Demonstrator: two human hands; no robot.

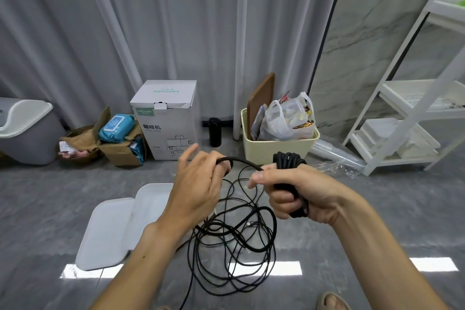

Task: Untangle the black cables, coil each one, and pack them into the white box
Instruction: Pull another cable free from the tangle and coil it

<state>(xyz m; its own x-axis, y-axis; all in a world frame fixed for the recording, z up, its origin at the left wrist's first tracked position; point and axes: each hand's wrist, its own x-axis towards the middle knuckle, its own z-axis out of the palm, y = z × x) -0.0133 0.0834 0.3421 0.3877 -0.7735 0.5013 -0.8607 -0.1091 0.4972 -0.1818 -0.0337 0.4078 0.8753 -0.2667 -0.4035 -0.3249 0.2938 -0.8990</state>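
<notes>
R hand (293,194) grips the coil (289,160); L hand (201,181) pinches the cable (242,161) between them. Rest of the cables (234,241) lie tangled on floor by the box (110,231). Looks bendy, light; hold near the coil.

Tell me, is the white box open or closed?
Open. The white box lies on the floor with its lid swung flat beside it. The left hand hides much of its inside.

Black cables (234,241) are sprawling dark over the grey floor (352,221), beside a plain white box (110,231). Behind, a white carton (166,121) is showing green lettering, a wipes pack (115,128) is glowing teal, and a cream bin (276,146) is sitting against grey curtains (151,20).
</notes>
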